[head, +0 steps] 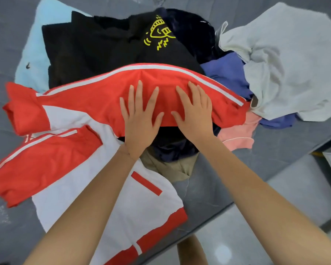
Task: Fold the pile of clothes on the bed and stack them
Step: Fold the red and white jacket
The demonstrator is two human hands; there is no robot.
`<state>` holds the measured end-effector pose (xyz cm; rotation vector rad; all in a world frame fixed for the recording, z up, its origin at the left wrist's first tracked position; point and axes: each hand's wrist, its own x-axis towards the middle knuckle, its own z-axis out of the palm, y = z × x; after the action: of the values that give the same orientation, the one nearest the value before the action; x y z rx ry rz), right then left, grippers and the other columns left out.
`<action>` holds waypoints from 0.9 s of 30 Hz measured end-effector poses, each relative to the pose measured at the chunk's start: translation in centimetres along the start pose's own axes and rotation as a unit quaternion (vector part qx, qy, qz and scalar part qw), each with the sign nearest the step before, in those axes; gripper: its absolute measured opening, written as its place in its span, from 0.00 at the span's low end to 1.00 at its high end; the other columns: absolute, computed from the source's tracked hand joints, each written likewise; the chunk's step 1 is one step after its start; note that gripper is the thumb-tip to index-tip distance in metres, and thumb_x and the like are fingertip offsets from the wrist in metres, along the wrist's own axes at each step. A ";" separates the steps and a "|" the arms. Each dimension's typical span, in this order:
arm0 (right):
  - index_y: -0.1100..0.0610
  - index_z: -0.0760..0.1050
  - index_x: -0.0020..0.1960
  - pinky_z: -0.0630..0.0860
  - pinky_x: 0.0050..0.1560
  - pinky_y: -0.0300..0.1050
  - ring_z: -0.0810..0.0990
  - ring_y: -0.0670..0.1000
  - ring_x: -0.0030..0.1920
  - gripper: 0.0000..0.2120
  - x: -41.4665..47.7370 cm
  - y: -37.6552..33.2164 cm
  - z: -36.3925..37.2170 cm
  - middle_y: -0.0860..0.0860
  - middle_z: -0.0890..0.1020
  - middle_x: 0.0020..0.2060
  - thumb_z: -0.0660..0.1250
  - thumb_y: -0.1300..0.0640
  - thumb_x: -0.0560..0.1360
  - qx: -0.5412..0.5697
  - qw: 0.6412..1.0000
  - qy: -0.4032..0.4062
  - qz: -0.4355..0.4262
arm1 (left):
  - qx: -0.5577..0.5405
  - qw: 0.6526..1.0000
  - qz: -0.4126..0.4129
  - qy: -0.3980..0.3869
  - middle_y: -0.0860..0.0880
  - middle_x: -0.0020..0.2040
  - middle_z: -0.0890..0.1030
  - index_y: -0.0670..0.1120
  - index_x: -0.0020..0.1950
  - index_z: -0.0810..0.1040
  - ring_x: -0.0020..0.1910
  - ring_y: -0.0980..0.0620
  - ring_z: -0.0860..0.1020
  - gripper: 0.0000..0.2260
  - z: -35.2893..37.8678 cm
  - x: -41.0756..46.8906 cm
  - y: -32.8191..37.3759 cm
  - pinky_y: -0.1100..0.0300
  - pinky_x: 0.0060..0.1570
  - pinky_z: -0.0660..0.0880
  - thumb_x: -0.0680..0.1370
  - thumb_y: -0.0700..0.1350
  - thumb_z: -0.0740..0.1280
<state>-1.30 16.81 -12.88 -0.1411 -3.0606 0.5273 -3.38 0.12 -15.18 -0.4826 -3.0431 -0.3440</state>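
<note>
A red and white jacket (80, 104) lies across the front of the clothes pile on the grey bed (275, 155). One red sleeve with a white stripe stretches across the top of the pile. My left hand (139, 115) and my right hand (195, 113) rest flat on that sleeve, side by side, fingers spread and straight. Behind it lie a black garment with a yellow print (107, 46), a dark navy piece (191, 29), a blue one (225, 71), a pale grey one (287, 58), a pink one (239, 134) and a light blue one (33, 54). Tan cloth (172, 169) pokes out beneath my wrists.
The bed's near edge runs diagonally at the lower right, with pale floor (275, 217) beyond it. Bare grey mattress shows at the far left (4, 44) and along the back.
</note>
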 end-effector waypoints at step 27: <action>0.52 0.62 0.35 0.60 0.35 0.43 0.68 0.48 0.33 0.19 0.1 13.9 -4.1 0.46 0.68 0.30 0.64 0.46 0.80 0.183 0.951 -0.155 0.193 | -0.086 0.994 0.068 -0.025 0.44 0.76 0.66 0.50 0.70 0.74 0.77 0.41 0.58 0.19 1.9 4.6 8.8 0.39 0.74 0.48 0.80 0.53 0.62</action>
<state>-0.06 31.26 -13.71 -0.7148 -3.1589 1.2358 -5.00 10.07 -14.85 -0.7140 -3.0213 -0.5979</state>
